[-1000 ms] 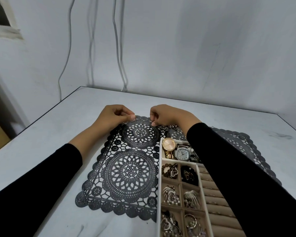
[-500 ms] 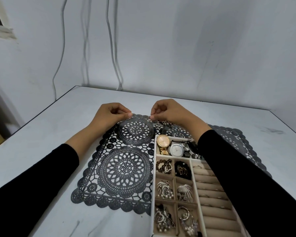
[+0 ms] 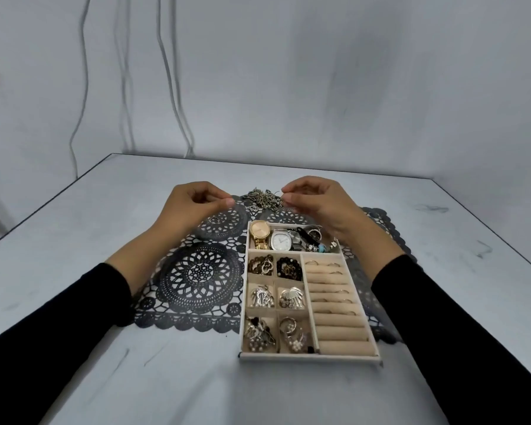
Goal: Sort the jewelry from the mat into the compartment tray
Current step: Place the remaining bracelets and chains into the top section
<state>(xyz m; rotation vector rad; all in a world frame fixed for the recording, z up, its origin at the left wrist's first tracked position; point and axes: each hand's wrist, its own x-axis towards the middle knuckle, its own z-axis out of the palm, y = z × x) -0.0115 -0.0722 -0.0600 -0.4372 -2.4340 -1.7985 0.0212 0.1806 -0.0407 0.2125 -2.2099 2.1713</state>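
I see my right hand [image 3: 316,204] pinching the chain pile [image 3: 265,198] at the mat's [image 3: 196,274] upper centre. My left hand [image 3: 193,207] hovers beside it, fingertips pressed together, with the compartment tray [image 3: 310,358] lower centre

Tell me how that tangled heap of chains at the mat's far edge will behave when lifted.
Likely floppy: the chain heap is a loose tangle of fine links, so it should sag and dangle. It probably comes up as one clump, since strands cross; the right hand pinches at its edge. It may snag the cut-out holes of the mat.

Dim, soft light; wide-angle edge distortion
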